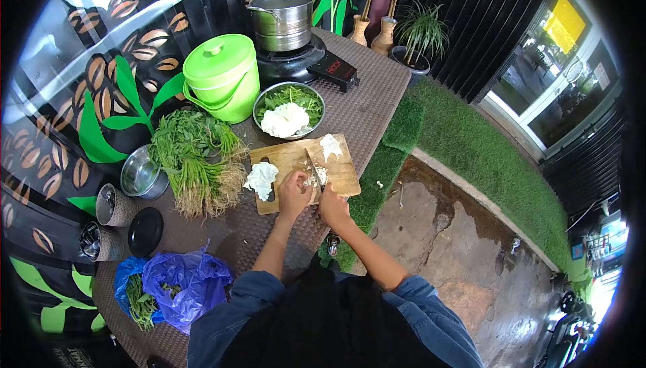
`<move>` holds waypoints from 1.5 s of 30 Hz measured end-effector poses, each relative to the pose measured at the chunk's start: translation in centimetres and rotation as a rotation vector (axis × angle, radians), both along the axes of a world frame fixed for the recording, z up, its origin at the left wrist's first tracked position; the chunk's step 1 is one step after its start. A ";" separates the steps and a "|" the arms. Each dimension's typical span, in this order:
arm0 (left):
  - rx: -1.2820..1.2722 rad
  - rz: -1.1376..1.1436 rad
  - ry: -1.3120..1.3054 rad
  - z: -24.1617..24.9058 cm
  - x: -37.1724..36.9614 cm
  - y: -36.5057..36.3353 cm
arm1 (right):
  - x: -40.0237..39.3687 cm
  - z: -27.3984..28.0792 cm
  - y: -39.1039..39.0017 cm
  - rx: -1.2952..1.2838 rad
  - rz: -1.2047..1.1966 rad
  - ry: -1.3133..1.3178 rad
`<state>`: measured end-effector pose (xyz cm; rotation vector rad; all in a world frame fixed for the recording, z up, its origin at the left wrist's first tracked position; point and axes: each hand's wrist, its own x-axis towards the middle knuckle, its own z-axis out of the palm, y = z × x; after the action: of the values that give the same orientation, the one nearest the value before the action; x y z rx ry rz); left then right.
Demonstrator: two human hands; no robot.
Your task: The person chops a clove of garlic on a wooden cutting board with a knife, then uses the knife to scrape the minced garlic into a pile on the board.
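A wooden cutting board lies at the table's near edge. On it, my right hand is closed around the handle of a knife, whose blade points away from me. My left hand sits just left of the blade, its fingers curled and pressed on small chopped white pieces that look like mushroom. A ruffled white piece rests at the board's far right, and a larger white piece lies at its left end. Behind the board, a metal bowl holds cut greens and a white clump.
Rooted leafy greens lie left of the board, beside a glossy bowl. Behind stand a lidded green bucket and a metal pot on a black stove. Blue plastic bags sit near left. The table ends at right.
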<state>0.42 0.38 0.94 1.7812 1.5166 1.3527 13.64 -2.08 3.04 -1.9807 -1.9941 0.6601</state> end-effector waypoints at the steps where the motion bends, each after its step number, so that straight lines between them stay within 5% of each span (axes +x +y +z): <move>1: 0.037 -0.017 -0.047 -0.2 -0.1 0.2 | 0.2 0.2 0.3 -0.022 0.008 -0.016; 12: -0.078 -0.121 -0.306 -1.0 -0.6 0.1 | 1.0 1.3 0.7 -0.056 0.055 -0.010; 17: 0.230 0.076 0.147 -0.1 -0.4 -0.7 | 1.5 4.3 1.4 -0.179 0.080 0.000; 45: 0.155 -0.010 0.204 -1.0 -0.1 -0.6 | 0.5 -0.1 0.4 -0.023 0.002 -0.002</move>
<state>0.35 -0.18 -0.09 2.0747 1.5385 1.3508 14.14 -1.67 2.96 -1.9934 -1.9986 0.6855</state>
